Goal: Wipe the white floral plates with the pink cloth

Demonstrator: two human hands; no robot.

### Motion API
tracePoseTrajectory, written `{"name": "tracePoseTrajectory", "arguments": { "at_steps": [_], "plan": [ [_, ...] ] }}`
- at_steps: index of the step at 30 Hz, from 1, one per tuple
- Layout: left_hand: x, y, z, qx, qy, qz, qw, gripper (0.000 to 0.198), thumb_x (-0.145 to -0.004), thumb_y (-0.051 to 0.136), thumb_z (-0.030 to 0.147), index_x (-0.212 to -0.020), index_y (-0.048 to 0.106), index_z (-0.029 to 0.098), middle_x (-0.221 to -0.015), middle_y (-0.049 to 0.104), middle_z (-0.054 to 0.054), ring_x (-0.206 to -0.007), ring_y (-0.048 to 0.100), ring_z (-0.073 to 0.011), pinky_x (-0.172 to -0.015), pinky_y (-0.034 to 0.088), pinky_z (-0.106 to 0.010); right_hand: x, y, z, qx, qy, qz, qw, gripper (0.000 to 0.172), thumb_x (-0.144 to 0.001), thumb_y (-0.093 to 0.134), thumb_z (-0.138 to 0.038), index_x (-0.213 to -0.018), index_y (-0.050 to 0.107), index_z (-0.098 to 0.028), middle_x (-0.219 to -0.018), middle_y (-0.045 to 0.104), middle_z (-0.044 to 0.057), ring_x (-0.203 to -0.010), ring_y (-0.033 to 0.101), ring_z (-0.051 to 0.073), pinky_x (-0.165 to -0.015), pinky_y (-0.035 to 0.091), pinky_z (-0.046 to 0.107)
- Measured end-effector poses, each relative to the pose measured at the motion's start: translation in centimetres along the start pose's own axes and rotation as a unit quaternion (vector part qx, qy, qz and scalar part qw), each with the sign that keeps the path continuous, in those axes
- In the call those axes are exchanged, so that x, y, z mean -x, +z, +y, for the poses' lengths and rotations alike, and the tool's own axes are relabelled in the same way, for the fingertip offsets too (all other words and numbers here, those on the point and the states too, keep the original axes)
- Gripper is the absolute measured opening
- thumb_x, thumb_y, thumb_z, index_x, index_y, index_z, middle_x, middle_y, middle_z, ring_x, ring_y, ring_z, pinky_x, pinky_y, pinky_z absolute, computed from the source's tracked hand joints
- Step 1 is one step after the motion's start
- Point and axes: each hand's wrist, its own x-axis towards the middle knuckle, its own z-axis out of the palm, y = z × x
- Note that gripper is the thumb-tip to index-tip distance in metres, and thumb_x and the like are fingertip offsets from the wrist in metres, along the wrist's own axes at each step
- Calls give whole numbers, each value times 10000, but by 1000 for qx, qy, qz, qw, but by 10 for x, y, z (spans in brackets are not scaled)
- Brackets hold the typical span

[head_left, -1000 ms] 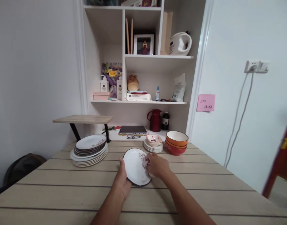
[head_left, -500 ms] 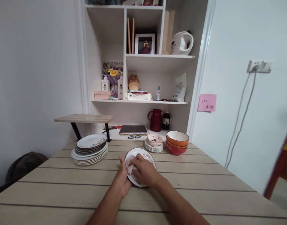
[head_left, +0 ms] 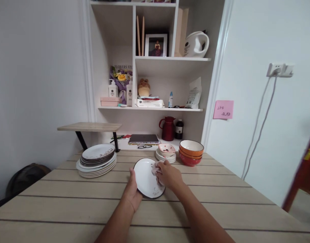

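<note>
Table [head_left: 76,206]: plate [head_left: 143,176] face-up, florals [head_left: 155,193] rightward, pinched in left grip [head_left: 132,190]; cloth [head_left: 156,168] in right grip [head_left: 170,176]

Table [head_left: 89,203]: lt beige w/ dk parallel lines. Plate [head_left: 144,177] btwn near & far edges: white, dk rim, brownish floral print twd R edge; cloth [head_left: 157,168] there pale greyish pink. Far L corner: plate pile [head_left: 97,151] mostly white, top one w/ brownish floral print. Far edge, R of ctr: small bowl [head_left: 166,148] pale pink w/ red spots, saucers [head_left: 166,159] white. Far R corner: top bowl [head_left: 192,153] orange, white inside, dk rim; btm bowl [head_left: 190,160] red
</note>
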Motion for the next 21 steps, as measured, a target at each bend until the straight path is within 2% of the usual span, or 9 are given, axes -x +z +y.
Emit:
{"name": "tracePoseTrajectory", "arguments": {
  "at_steps": [5, 9, 12, 16, 21],
  "plan": [
    [3, 2, -1, 11, 9, 9, 1000, 684, -810, 450, 637, -1274, 568, 148, -1247, 643, -145, -1219, 545, -285, -1067, 377, -448, 15, -7, -6, 32, -51, -69, 996, 282, -736, 573, -262, -996, 678, -232, -1012, 671, 118, -893, 640, 291, -681, 422, 340],
    [2, 0, -1, 24, 9, -12, 1000, 696, -830, 415, 632, -1277, 565, 120, -1218, 656, -162, -1205, 558, -289, -1067, 378, -446, 25, -6, -14, 15, -142, -82, 986, 235, -717, 586, -274, -926, 689, -243, -965, 681, 93, -871, 634, 268, -663, 398, 311],
    [0, -1, 1, 34, -1, -40, 999, 688, -853, 369, 621, -1298, 551, 129, -1226, 651, -166, -1187, 571, -293, -1068, 373, -455, 26, 1, -17, -44, -208, -66, 975, 270, -748, 562, -284, -996, 655, -236, -1017, 638, 80, -881, 602, 232, -684, 386, 292],
    [1, -1, 4, 29, -28, -56, 998, 710, -847, 369, 629, -1318, 528, 122, -1208, 658, -186, -1146, 598, -307, -1043, 394, -467, 16, 13, -23, -142, -250, -34, 957, 331, -770, 569, -265, -1099, 600, -245, -1094, 543, 52, -918, 552, 187, -760, 381, 271],
    [5, 4, 4, 20, -31, -59, 998, 682, -836, 404, 623, -1332, 511, 167, -1221, 654, -172, -1140, 604, -298, -1016, 415, -470, -1, 20, -34, -157, -243, 64, 955, 319, -817, 561, -241, -1130, 598, -292, -1125, 503, 39, -995, 508, 194, -835, 359, 299]
  ]
}}
